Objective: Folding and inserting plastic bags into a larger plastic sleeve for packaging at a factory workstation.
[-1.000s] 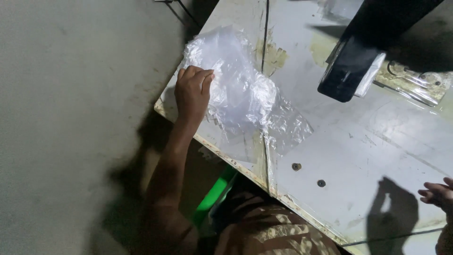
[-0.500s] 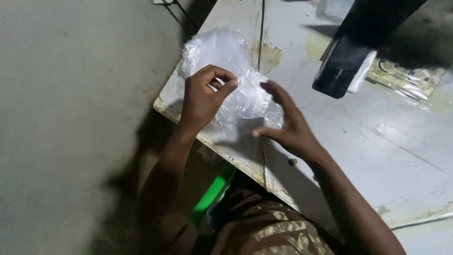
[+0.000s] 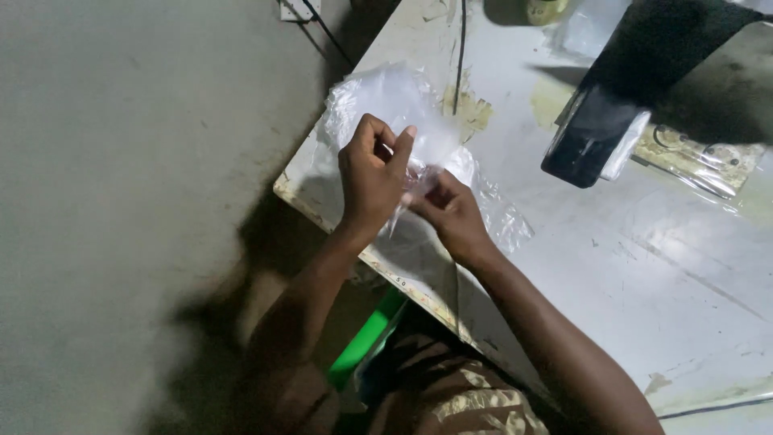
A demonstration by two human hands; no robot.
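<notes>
A crumpled clear plastic bag [image 3: 385, 101] lies at the near left corner of a worn white table [image 3: 612, 266]. My left hand [image 3: 372, 179] pinches a fold of the plastic between thumb and fingers. My right hand [image 3: 451, 211] meets it from the right and grips the same bit of plastic, fingertips touching the left hand's. Both hands hover just above the table corner.
A black sewing machine head [image 3: 636, 76] stands at the back right above a metal plate [image 3: 700, 157]. A cable [image 3: 460, 40] runs along the table seam. Bare concrete floor [image 3: 137, 201] lies left of the table. A green object [image 3: 366, 342] sits under the table edge.
My right hand came in from the far right edge to the bag and closed on the plastic. My left hand rose from lying flat on the bag to pinching it.
</notes>
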